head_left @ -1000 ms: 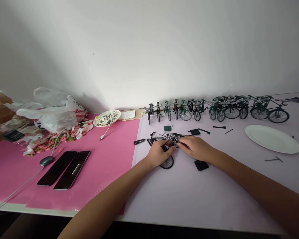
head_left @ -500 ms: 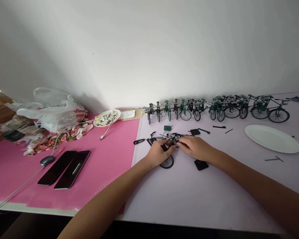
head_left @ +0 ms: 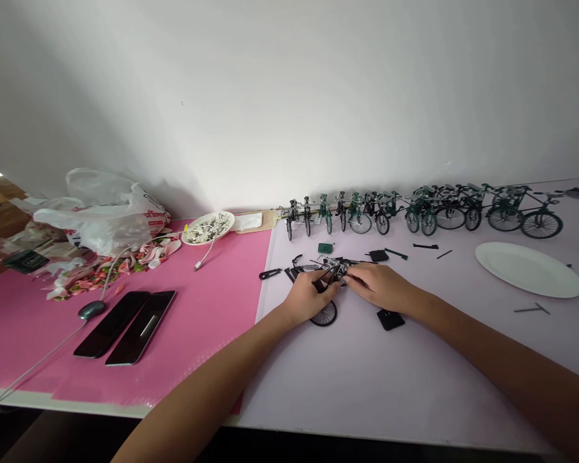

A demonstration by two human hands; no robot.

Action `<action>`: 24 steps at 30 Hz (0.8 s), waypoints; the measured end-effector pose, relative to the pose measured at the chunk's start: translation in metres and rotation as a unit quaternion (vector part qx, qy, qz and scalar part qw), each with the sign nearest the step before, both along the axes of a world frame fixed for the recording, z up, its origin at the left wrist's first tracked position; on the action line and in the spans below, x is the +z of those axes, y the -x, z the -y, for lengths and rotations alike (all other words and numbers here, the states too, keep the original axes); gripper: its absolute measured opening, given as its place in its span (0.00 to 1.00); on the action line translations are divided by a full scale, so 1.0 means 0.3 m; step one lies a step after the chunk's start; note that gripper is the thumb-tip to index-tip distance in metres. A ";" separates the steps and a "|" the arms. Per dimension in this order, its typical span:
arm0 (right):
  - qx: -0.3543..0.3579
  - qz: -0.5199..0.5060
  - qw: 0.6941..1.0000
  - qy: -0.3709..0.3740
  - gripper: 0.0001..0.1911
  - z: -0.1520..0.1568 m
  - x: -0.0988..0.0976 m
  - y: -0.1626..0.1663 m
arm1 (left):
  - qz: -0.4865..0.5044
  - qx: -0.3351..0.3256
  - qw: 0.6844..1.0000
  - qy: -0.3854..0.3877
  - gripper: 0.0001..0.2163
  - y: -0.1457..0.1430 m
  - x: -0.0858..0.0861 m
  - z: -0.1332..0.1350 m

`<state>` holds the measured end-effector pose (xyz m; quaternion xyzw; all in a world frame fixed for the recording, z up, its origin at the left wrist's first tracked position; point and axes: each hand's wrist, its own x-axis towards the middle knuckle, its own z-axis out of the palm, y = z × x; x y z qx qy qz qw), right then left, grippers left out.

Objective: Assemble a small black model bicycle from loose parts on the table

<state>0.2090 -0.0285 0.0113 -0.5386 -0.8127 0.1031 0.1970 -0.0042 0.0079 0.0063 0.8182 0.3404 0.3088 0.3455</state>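
My left hand [head_left: 309, 297] and my right hand [head_left: 379, 286] meet over a small black model bicycle [head_left: 329, 276] lying on the pale lilac table top [head_left: 367, 379]. Both hands are closed on its frame, fingertips pinched near the middle. One spoked wheel [head_left: 324, 314] sticks out below my left hand. Loose black parts [head_left: 270, 274] lie around the hands, and a black square piece [head_left: 390, 319] sits just under my right wrist. A small green part [head_left: 325, 247] lies behind the model.
A row of several finished green and black model bicycles [head_left: 424, 212] lines the wall. A white plate [head_left: 528, 269] lies right. On the pink mat [head_left: 202, 308] are two dark phones [head_left: 125, 326], a mouse [head_left: 91, 309], a cable, a bowl of small parts [head_left: 207, 227] and a plastic bag [head_left: 101, 212].
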 end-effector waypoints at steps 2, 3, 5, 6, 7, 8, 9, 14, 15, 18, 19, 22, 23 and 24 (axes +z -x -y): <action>0.000 0.001 1.000 0.001 0.18 0.000 0.001 0.000 | 0.000 0.001 1.000 -0.001 0.16 0.000 0.000 0.000; 0.000 0.003 1.000 0.001 0.18 0.000 0.002 0.000 | 0.000 0.001 1.000 -0.002 0.16 0.000 0.000 0.000; 0.001 0.005 1.000 0.001 0.18 0.000 0.002 0.000 | 0.001 0.000 1.000 -0.002 0.16 0.000 -0.001 -0.001; 0.002 0.006 1.000 0.001 0.18 0.000 0.003 0.000 | 0.001 -0.001 1.000 -0.002 0.16 0.000 -0.001 -0.001; 0.003 0.006 1.000 0.002 0.18 0.000 0.003 0.000 | 0.000 -0.001 1.000 -0.003 0.15 0.000 -0.001 -0.002; 0.003 0.005 1.000 0.003 0.18 0.000 0.003 0.000 | 0.000 0.000 1.000 -0.003 0.15 0.000 -0.002 -0.002; 0.004 0.005 1.000 0.003 0.18 0.000 0.003 0.000 | -0.002 0.000 1.000 -0.002 0.15 0.000 -0.002 -0.002; 0.003 0.003 1.000 0.001 0.18 -0.001 0.001 0.000 | -0.004 0.000 1.000 0.002 0.13 0.000 -0.004 -0.003; 0.003 0.003 1.000 0.001 0.18 -0.001 0.001 0.000 | -0.003 0.001 1.000 0.001 0.14 0.000 -0.004 -0.003; 0.001 0.004 1.000 0.005 0.18 -0.001 0.000 0.000 | 0.000 0.003 1.000 -0.002 0.15 0.000 -0.004 -0.002; 0.001 0.004 1.000 0.007 0.18 -0.001 0.001 0.000 | 0.001 0.003 1.000 -0.002 0.15 0.000 -0.004 -0.002; 0.001 0.003 1.000 0.009 0.18 0.000 0.002 0.001 | 0.002 0.001 1.000 -0.002 0.15 0.000 -0.003 -0.002; 0.001 0.003 1.000 0.009 0.18 0.000 0.002 0.001 | 0.002 0.000 1.000 -0.001 0.16 0.000 -0.003 -0.002; 0.000 0.003 1.000 0.008 0.18 0.000 0.003 0.001 | 0.003 0.000 1.000 -0.001 0.16 0.000 -0.002 -0.001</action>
